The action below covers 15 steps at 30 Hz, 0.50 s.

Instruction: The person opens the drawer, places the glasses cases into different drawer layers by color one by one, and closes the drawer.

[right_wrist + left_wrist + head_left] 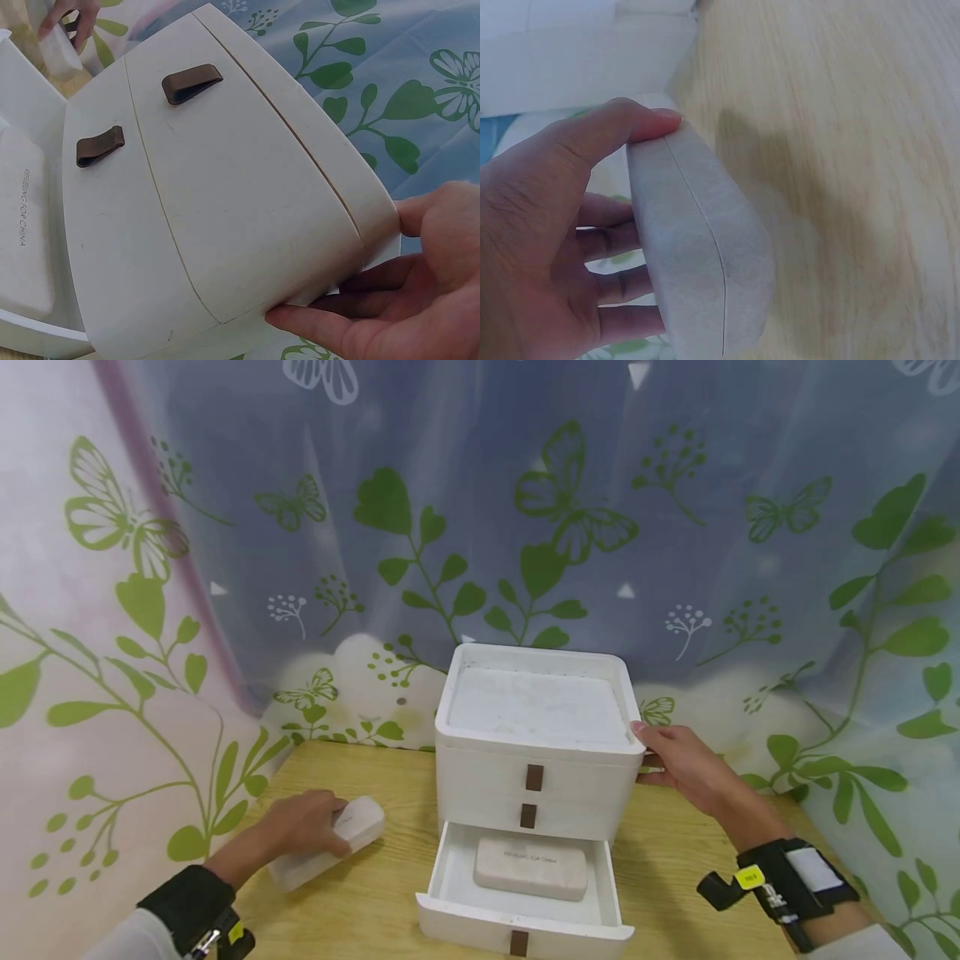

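Note:
My left hand grips a pale, marbled glasses case at the left of the table, tilted. In the left wrist view, my thumb lies on one edge of the case, with fingers on its far side and a seam along it. My right hand touches the right side of a white drawer unit, thumb near the top rim and fingers lower on the side wall. The unit's bottom drawer is pulled out. Inside lies a second glasses case with printed lettering.
Two upper drawers with brown tabs are closed. A shallow tray top caps the unit. Everything stands on a wood-grain table. Patterned curtain fabric hangs behind and along both sides.

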### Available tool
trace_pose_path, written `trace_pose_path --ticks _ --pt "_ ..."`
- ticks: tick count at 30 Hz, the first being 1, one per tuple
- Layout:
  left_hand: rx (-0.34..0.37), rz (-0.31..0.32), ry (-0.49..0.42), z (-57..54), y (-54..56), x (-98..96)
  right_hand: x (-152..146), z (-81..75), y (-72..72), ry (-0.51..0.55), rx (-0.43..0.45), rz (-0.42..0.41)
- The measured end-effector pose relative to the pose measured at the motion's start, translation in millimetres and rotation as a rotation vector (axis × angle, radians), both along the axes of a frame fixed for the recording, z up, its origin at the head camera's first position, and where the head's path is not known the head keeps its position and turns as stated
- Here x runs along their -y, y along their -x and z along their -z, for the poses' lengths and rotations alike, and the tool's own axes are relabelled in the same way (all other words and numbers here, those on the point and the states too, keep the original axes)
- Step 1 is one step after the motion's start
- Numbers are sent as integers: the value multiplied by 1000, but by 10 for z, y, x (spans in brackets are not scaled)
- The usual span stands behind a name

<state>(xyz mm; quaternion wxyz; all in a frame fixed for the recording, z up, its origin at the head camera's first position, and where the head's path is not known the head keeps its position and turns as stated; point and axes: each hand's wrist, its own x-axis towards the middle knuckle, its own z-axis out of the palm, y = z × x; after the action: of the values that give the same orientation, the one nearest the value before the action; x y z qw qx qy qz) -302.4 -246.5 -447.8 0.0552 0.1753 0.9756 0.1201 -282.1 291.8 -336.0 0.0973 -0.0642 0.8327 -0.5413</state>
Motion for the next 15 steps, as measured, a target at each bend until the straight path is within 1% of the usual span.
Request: trace_pose_path --ticks 4,7,11,15 --pt "71 27 -44 -71 -50 -70 11 14 11 3 4 9" --pt "109 81 -68 -141 -101 -151 8 18 10 4 6 12" --pt "132 156 -106 -251 -192 -273 -1 16 -1 -8 5 10" --pt "146 206 -142 -345 -264 -367 -1 7 -11 -20 3 6"
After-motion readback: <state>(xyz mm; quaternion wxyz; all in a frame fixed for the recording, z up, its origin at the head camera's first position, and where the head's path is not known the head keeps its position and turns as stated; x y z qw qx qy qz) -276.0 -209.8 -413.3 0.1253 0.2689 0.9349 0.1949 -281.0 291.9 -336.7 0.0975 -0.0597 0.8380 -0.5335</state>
